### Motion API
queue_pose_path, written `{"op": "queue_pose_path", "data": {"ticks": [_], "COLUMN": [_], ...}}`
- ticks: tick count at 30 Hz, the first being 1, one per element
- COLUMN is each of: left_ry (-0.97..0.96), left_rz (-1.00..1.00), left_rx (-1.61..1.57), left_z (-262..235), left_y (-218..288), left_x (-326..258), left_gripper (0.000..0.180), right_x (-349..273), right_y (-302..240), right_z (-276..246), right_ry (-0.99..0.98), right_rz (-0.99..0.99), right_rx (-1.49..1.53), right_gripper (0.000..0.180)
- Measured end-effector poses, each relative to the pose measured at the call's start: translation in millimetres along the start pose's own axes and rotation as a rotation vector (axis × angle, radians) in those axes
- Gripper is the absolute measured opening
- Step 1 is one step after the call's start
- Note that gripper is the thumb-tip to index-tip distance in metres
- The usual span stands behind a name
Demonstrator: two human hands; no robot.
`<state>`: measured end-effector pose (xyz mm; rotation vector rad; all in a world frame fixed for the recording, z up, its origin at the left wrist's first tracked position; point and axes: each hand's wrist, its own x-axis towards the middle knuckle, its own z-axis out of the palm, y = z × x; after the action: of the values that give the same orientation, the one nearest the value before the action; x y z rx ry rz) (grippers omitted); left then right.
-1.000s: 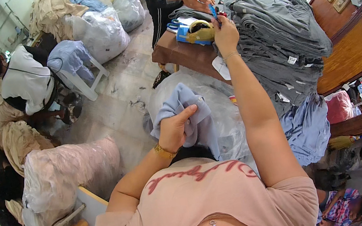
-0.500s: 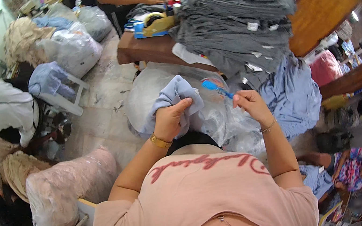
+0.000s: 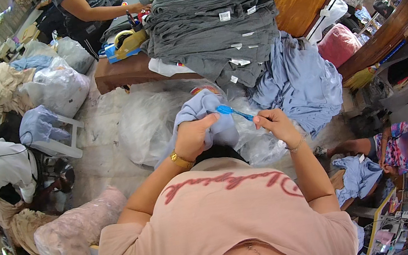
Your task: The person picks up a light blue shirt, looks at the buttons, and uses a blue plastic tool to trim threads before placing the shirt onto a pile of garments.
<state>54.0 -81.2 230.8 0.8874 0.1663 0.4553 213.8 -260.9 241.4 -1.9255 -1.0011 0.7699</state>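
My left hand is closed on a light blue-grey garment, the thumb lying over the bunched cloth. Part of the cloth hangs below and behind the fingers. Between thumb and fingers, my right hand grips the handle end of a small blue brush, shaped like a toothbrush. Its head points left and overlaps the garment's right side in view, close to my left thumb. I cannot tell whether the head touches the cloth.
Clear plastic bags lie beyond my hands. A tall pile of dark grey garments covers a brown table, with blue garments heaped beside it. A co-worker's arm reaches over the table. A white stool stands left.
The view has shifted, so the table and piles sit further left. The brush head has come down and left, from beside the garment to over its edge. Both holds remain.
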Motion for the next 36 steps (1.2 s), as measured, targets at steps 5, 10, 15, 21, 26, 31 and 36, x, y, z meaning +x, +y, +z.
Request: {"op": "queue_pose_path", "data": {"ticks": [5,10,15,21,26,31,36], "left_ry": [0.022,0.038,0.051,0.074,0.051,0.119,0.114], "left_rz": [-0.054,-0.08,-0.097,-0.128,-0.138,-0.157,-0.193], "left_rx": [-0.126,-0.071,-0.129,-0.053,-0.051,-0.066,-0.05], "left_z": [14,10,18,9,1,4,0], "left_y": [1,-8,1,-3,-5,-4,-8], "left_x": [1,-1,-6,-10,-14,-16,-18], "left_gripper": [0.018,0.018,0.013,0.011,0.011,0.012,0.014], "right_x": [-5,-10,-19,-8,-9,-8,-5], "right_y": [11,3,32,17,25,25,20], "right_z": [-4,-3,-20,-3,-6,-4,5], "right_ry": [0.049,0.034,0.069,0.012,0.05,0.021,0.024], "right_rz": [-0.071,-0.073,-0.055,-0.124,-0.151,-0.092,-0.16], "right_rx": [0.001,-0.042,-0.037,-0.061,0.003,0.019,-0.113], "right_gripper": [0.038,0.037,0.037,0.037,0.036,0.034,0.033]}}
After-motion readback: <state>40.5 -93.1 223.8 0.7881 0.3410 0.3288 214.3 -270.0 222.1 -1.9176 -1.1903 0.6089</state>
